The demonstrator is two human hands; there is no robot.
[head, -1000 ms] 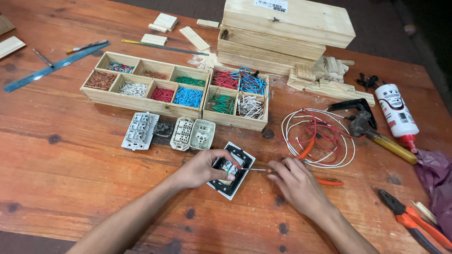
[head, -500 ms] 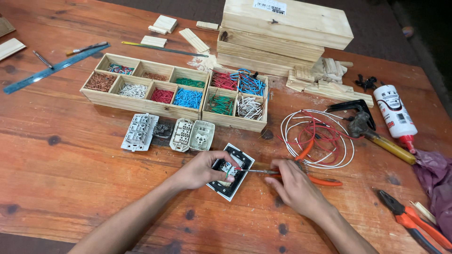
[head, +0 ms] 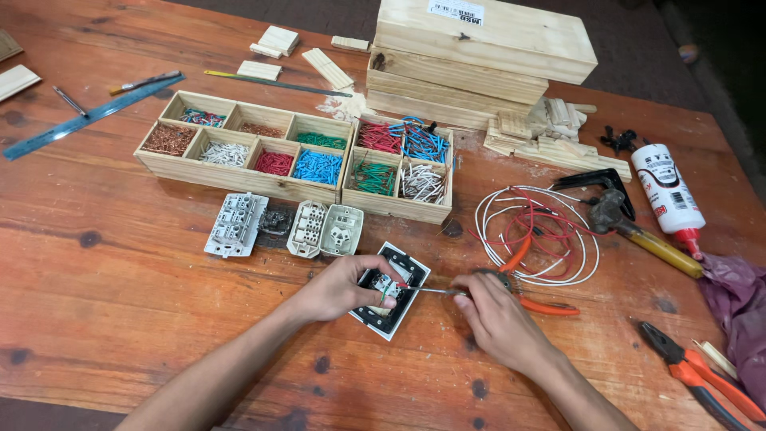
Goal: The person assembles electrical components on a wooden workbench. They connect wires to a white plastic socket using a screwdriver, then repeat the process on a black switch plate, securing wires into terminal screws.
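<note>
A square white switch plate [head: 389, 320] with dark inner parts lies on the wooden table [head: 120, 303] near its front edge. My left hand [head: 339, 287] grips it from the left, thumb and fingers on its top. My right hand [head: 499, 319] is closed on a thin metal screwdriver [head: 431, 290] whose tip points left into the plate's middle. A short green wire sits under my left fingers.
Behind the plate lie several grey and white switch modules [head: 283, 226]. Two wooden compartment trays [head: 263, 185] hold coloured wire pieces. Coiled red and white wire with orange pliers [head: 536, 239], a hammer [head: 638, 231], a glue bottle [head: 669, 195], orange cutters [head: 692, 375], stacked planks [head: 479, 48].
My right hand has shifted slightly left, bringing the screwdriver tip closer into the plate. My left hand keeps its hold on the plate.
</note>
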